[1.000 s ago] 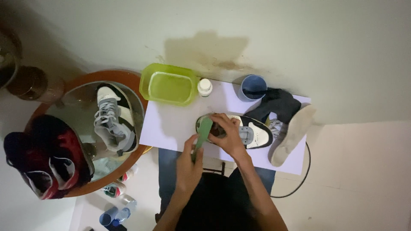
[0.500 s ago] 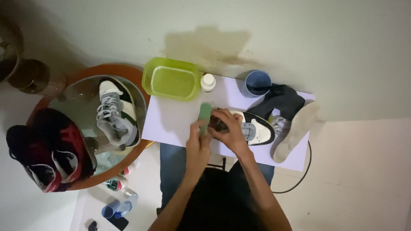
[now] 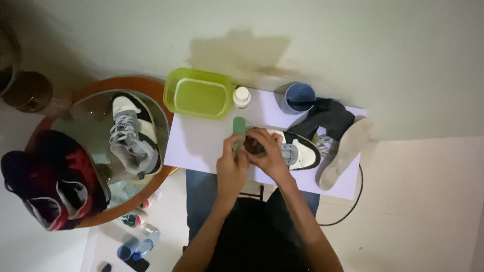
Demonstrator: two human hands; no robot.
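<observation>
While both hands meet mid-frame:
left hand (image 3: 233, 168): fingers grasping green brush (image 3: 238, 129)
right hand (image 3: 268, 153): fingers clenched on white sneaker (image 3: 297, 149), centre of tabletop (image 3: 199, 146)
tip: short strokes, steady shoe

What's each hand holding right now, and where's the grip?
Left hand grips the green brush by its lower end. Right hand clasps the black-and-white sneaker at its heel end.

On your desk (image 3: 201, 146): tub (image 3: 198, 94) far left, small bottle (image 3: 241, 96) just right of it, cup (image 3: 298, 97) further right. Shoe (image 3: 295, 149) at centre, cloth (image 3: 326, 117) behind it, insole (image 3: 345, 151) to its right. Left of your desk, round table (image 3: 126, 84) carrying another shoe (image 3: 133, 134).
</observation>
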